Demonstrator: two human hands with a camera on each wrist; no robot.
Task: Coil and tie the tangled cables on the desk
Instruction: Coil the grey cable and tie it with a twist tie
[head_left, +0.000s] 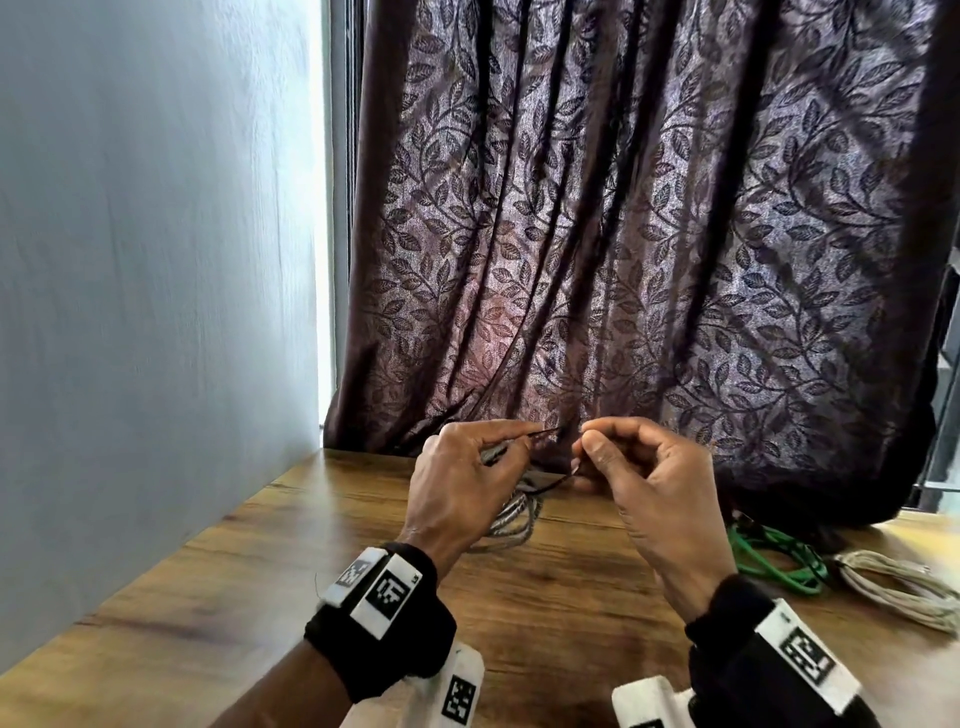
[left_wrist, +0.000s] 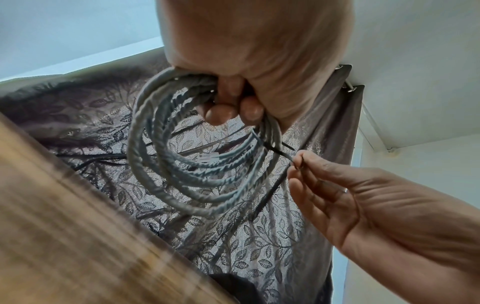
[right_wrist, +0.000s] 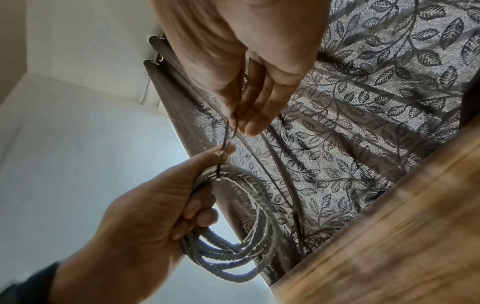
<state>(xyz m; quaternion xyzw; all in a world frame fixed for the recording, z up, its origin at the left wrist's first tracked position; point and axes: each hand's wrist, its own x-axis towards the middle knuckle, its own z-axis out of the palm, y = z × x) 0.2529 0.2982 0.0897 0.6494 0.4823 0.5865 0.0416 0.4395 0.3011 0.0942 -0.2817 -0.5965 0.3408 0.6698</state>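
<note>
Left hand (head_left: 462, 480) has its fingers curled round the grey coiled cable (left_wrist: 166, 156), holding it up off the desk (head_left: 545, 597) w/ the loops hanging below. Right hand (head_left: 639, 483) pinches a thin black tie (right_wrist: 225, 142) btwn thumb & fingertips — the tie runs across to the top of the coil. Further right on the desk: a green cable (head_left: 774, 561) & a white cable (head_left: 898, 587), just beside each other. Leaf-print curtain (head_left: 649, 234) behind.

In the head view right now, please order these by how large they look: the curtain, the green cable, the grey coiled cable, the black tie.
1. curtain, by far the largest.
2. green cable.
3. grey coiled cable; the left hand hides part of it, so ranks 2 and 3 are unsure.
4. black tie, a thin strip pinched by the right hand.
</note>
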